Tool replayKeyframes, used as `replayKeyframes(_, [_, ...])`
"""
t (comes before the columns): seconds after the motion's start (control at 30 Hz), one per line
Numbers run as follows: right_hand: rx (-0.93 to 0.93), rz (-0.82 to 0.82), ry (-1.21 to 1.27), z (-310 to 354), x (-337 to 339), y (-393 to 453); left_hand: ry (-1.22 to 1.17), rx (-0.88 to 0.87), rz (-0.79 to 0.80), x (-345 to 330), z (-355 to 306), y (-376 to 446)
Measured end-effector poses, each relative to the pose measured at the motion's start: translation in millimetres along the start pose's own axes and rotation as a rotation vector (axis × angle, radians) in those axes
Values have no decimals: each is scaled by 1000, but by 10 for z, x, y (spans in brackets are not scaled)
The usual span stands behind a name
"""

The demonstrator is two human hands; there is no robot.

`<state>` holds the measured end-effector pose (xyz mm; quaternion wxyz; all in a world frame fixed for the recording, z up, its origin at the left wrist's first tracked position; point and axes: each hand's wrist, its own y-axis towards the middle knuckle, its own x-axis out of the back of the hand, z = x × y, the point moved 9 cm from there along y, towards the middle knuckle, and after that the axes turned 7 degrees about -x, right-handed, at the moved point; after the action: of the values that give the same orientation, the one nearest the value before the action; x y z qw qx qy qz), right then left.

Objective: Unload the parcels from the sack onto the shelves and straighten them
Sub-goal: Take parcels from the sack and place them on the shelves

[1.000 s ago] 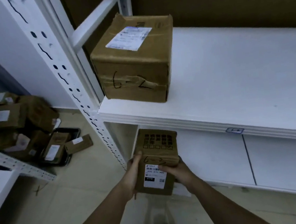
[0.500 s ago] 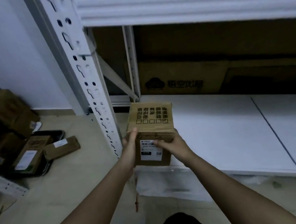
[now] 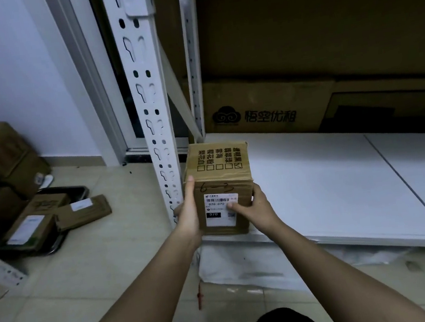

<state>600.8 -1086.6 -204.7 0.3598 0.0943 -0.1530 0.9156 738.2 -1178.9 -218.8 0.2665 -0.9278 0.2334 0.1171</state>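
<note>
Two hands around parcel marked "070-070".

I stand in a parcel storeroom. White slotted steel shelving surrounds me. Labelled cardboard parcels litter the tiled floor.
</note>
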Motion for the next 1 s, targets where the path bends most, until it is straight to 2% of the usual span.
replayKeyframes(0.07, [-26,0,-57,-95,-36,-5,-79,4,38,-24,57,-12])
replayKeyframes(0.17, [-63,-16,-148,-263,-90,6,-151,-4,-48,103,261,-20])
replayKeyframes(0.27, [-99,-46,-227,-418,-123,22,18,-32,-145,221,459,-46])
replayKeyframes(0.33, [-118,-69,-276,-485,-131,30,133,-41,-126,198,522,-29])
replayKeyframes(0.47, [-118,-97,-325,-503,-145,93,208,-38,-75,136,519,81])
replayKeyframes(0.63, [-123,-122,-347,-462,-161,293,269,-67,26,-3,480,237])
replayKeyframes(1.0, [-133,-138,-335,-434,-156,632,368,-42,86,-85,473,571])
